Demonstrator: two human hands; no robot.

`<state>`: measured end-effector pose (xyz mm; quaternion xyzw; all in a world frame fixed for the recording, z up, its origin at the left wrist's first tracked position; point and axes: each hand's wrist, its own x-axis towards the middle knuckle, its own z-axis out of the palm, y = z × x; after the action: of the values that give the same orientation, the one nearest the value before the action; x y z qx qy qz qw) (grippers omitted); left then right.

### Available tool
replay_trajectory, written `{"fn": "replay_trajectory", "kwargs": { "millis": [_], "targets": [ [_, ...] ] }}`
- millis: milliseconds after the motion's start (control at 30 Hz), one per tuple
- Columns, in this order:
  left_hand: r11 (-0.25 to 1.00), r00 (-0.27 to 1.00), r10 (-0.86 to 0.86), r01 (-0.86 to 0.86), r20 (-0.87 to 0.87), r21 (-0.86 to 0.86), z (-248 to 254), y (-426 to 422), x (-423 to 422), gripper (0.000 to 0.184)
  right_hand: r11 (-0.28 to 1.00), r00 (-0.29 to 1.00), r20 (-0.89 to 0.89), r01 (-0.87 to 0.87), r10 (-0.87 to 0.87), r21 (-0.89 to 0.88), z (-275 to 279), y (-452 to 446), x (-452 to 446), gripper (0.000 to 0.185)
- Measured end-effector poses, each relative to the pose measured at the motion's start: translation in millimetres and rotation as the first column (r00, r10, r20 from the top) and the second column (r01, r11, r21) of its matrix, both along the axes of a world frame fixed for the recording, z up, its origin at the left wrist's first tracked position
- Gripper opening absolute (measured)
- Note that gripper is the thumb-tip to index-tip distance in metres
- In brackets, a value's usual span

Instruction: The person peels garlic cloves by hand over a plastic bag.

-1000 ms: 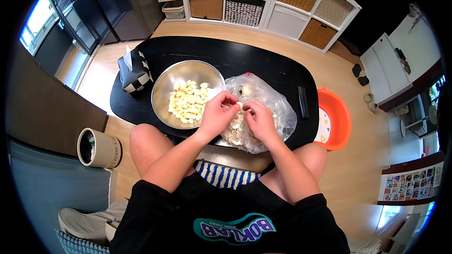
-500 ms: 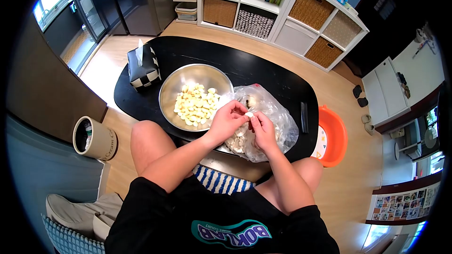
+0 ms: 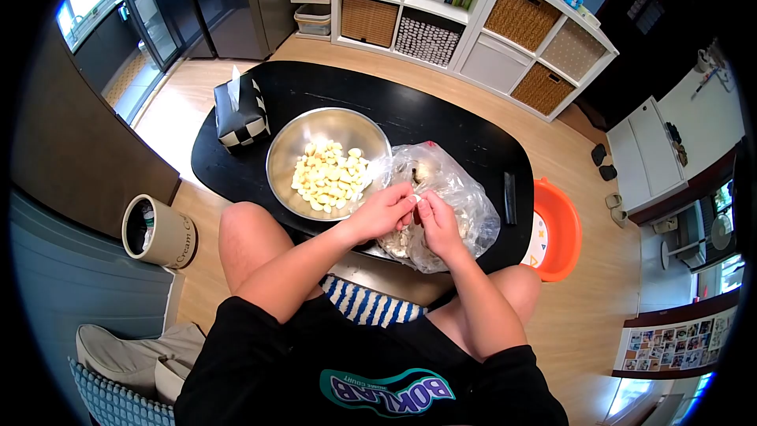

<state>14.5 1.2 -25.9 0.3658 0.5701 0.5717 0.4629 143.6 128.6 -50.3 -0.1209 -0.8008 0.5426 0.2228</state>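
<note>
A small white garlic clove [image 3: 416, 199] is pinched between the fingertips of both hands. My left hand [image 3: 383, 213] is closed, its fingers curled in at the clove, beside the steel bowl's near right rim. My right hand [image 3: 438, 226] grips the clove's other side with thumb and fingers. Under both hands spreads a clear plastic bag [image 3: 473, 213] with papery garlic skins [image 3: 397, 244] and a whole garlic bulb [image 3: 426, 170] showing in it. Peeled garlic cloves [image 3: 327, 177] lie heaped inside the steel bowl [image 3: 288, 138] to the left.
On the black table [image 3: 355, 83] stands a checkered tissue box [image 3: 240, 114] at the left. A dark narrow object [image 3: 509, 197] lies near the right edge. An orange tub [image 3: 561, 229] is on the floor right of the table, and a cream bin [image 3: 162, 233] stands left.
The left fingers have curled in tighter and dipped slightly around the clove. My right hand has shifted a little as well. The bowl and bag have stayed in place.
</note>
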Motion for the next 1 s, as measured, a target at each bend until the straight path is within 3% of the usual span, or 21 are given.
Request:
{"fn": "replay_trajectory", "kwargs": {
  "millis": [233,333,400,433,500,633,700,900,933,1000],
  "targets": [
    [0.997,1.000,-0.023,0.022,-0.009,-0.068,0.9,-1.0,-2.5,0.022,0.988,0.998,-0.019,0.063,-0.061,0.140,15.0,-8.1,-0.9,0.032],
    [0.997,0.995,-0.023,0.016,-0.101,-0.070,-2.5,-1.5,-2.3,0.026,0.978,0.998,0.021,0.061,-0.066,0.197,12.2,-7.2,0.4,0.031],
    [0.999,0.937,0.038,-0.043,-0.347,-0.005,-3.8,0.1,-1.2,0.025,0.981,0.998,-0.005,0.070,-0.070,0.180,2.5,-5.6,-0.3,0.031],
    [0.999,0.937,0.038,-0.042,-0.346,-0.005,-4.7,0.7,1.4,0.025,0.981,0.997,-0.004,0.070,-0.071,0.181,-2.1,-5.5,-0.7,0.031],
    [0.970,0.799,0.237,-0.163,-0.553,0.181,-6.8,1.1,9.2,0.020,0.997,0.998,-0.007,0.063,-0.064,-0.055,-10.5,-6.5,-2.4,0.032],
    [0.966,0.781,0.259,-0.213,-0.568,0.147,2.5,-0.1,15.9,0.014,0.982,0.997,-0.050,0.054,-0.064,-0.181,-16.1,-8.7,-6.2,0.033],
    [0.959,0.734,0.283,-0.222,-0.617,0.175,5.0,-0.4,17.9,0.014,0.902,0.998,-0.039,0.027,-0.048,-0.432,-11.2,-11.8,-5.6,0.033],
    [0.955,0.631,0.292,-0.234,-0.718,0.182,7.6,-0.9,20.3,0.014,0.812,0.997,0.028,0.069,-0.065,-0.580,3.1,-19.7,-2.9,0.030],
    [0.955,0.632,0.292,-0.235,-0.718,0.182,6.8,-0.8,19.6,0.014,0.811,0.997,0.029,0.070,-0.065,-0.580,-0.9,-18.6,-3.9,0.030],
    [0.966,0.700,0.252,-0.225,-0.668,0.128,3.3,-0.4,17.1,0.017,0.955,0.989,-0.012,0.139,-0.147,-0.263,-12.7,-15.8,-6.3,0.026]
  ]
}}
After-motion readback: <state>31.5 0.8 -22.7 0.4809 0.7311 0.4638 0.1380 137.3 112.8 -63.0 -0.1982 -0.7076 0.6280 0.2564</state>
